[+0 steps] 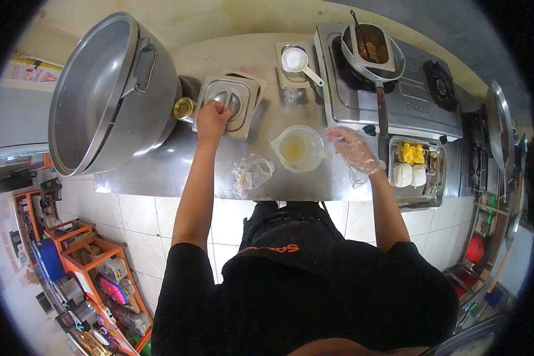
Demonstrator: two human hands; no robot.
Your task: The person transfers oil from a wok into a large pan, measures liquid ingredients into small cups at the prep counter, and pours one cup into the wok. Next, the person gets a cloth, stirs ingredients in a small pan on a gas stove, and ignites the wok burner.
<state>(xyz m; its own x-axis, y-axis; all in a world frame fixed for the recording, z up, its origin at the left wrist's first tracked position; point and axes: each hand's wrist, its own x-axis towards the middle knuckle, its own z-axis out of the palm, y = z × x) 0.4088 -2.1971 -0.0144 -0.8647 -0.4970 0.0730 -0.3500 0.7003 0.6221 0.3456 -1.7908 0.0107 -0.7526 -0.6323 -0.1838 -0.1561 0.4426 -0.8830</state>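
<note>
On the steel bench (160, 173), a square metal lid (238, 126) is lying; I'm judging it stiff, light, slippery, best taken by the centre handle (228, 99) my closed left hand (212, 123) is gripping. My plastic-gloved right hand (357, 153) is hovering half-open, seemingly empty, beside the translucent plastic jug (310, 159).

The tabletop (160, 172) is smooth, shiny metal. The big pot (142, 89) near its left edge is dull grey metal, and the lid (237, 121) is glossy metal. The jug (299, 149) near the front edge is cloudy plastic. The glove (357, 151) is thin, clear plastic.
</note>
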